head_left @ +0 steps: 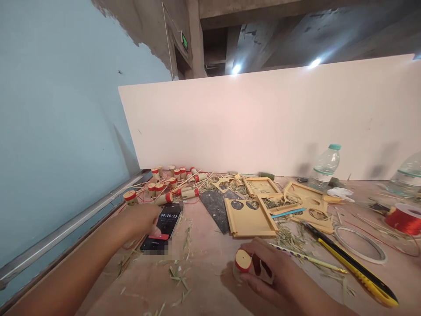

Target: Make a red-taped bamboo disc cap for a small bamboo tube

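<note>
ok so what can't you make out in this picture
All in the head view:
Phone: lower end, pixelated.
Held tube: side facing the right hand, covered by fingers.
Left hand: some fingers, hidden behind its back.
Far-right bottle: cut off by the right edge.
Sign: wording too small.

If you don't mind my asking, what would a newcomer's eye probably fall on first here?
Probably the lit phone at left, its timer showing, with the left hand over its near side. Next might be the small red-banded tube, front and centre in the right hand, and then the yellow-and-black knife lying diagonally at right.
</note>
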### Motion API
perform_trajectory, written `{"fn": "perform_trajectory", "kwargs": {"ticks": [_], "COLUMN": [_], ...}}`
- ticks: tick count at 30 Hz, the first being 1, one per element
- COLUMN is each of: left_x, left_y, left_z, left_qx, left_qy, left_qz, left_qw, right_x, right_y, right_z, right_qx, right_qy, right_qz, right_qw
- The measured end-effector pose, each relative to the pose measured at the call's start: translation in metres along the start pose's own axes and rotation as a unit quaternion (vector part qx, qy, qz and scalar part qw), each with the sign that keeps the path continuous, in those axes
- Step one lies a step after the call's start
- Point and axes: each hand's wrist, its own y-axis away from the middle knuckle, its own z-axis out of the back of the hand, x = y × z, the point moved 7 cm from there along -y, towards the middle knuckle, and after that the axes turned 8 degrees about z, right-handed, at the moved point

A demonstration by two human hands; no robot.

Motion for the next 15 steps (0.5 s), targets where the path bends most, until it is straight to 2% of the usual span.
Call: {"fn": "perform_trajectory", "kwargs": {"ticks": [2, 4, 7, 9, 12, 15], "left_x": [-0.023, -0.057, -0.112, -0.136, -0.157, -0.159], "left_y": [0.021, 0.045, 0.074, 0.082, 0.085, 0.081], "left_z": [0.013, 0.019, 0.002, -0.017, -0.041, -0.051], "left_qx": [-0.004, -0.012, 0.031, 0.055, 0.085, 0.063], "left_qy": [0.018, 0.056, 0.125, 0.159, 0.233, 0.257], "left_qz": [-0.036, -0.090, -0.163, -0.187, -0.246, -0.281], "left_qw": [0.999, 0.994, 0.978, 0.968, 0.937, 0.923], "right_x": [-0.001, -0.002, -0.002, 0.000, 0.003, 0.004], "right_y": [-0.001, -0.003, -0.004, -0.005, -0.006, -0.007], "right_z": [-0.001, -0.002, -0.002, -0.002, -0.002, -0.003], "right_qx": [0.002, 0.002, 0.003, 0.002, -0.004, -0.009], "right_qy": [0.006, 0.009, 0.007, 0.001, -0.012, -0.008], "right_qz": [-0.001, -0.003, -0.008, -0.011, -0.010, -0.014], "right_qw": [1.000, 1.000, 1.000, 1.000, 1.000, 1.000]}}
